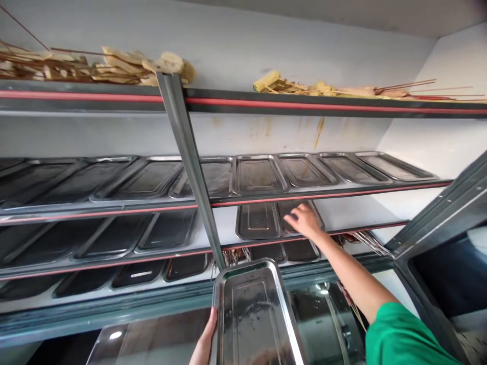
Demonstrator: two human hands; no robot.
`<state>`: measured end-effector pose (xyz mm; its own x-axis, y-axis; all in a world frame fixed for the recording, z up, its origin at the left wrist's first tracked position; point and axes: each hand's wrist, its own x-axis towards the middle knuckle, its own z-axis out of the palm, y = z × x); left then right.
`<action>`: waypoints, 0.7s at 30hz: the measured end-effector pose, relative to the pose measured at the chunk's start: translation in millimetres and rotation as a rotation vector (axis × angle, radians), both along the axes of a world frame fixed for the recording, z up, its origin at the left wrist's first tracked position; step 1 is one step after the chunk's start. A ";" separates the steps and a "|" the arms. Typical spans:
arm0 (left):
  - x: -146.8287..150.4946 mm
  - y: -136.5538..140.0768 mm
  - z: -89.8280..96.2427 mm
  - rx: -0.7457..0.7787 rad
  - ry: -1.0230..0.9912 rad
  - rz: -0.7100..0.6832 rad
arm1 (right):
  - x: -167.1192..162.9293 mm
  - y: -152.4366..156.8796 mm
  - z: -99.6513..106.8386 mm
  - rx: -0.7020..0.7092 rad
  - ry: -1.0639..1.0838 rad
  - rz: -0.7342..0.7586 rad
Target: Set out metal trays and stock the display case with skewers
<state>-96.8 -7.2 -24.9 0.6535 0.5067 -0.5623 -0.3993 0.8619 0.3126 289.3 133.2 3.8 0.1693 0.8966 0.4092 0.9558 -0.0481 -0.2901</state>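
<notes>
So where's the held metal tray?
In the head view, the metal tray is at bottom centre, its left edge in the left hand, below the right hand.

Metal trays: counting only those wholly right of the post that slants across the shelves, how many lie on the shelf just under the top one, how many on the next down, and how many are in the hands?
Upper-shelf trays: 4
Lower-shelf trays: 2
Held tray, in the left hand: 1
Total: 7
</notes>
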 end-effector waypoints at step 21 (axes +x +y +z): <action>-15.2 -16.2 -7.1 -0.150 -0.300 0.029 | -144.1 65.2 -20.4 -0.500 0.280 0.958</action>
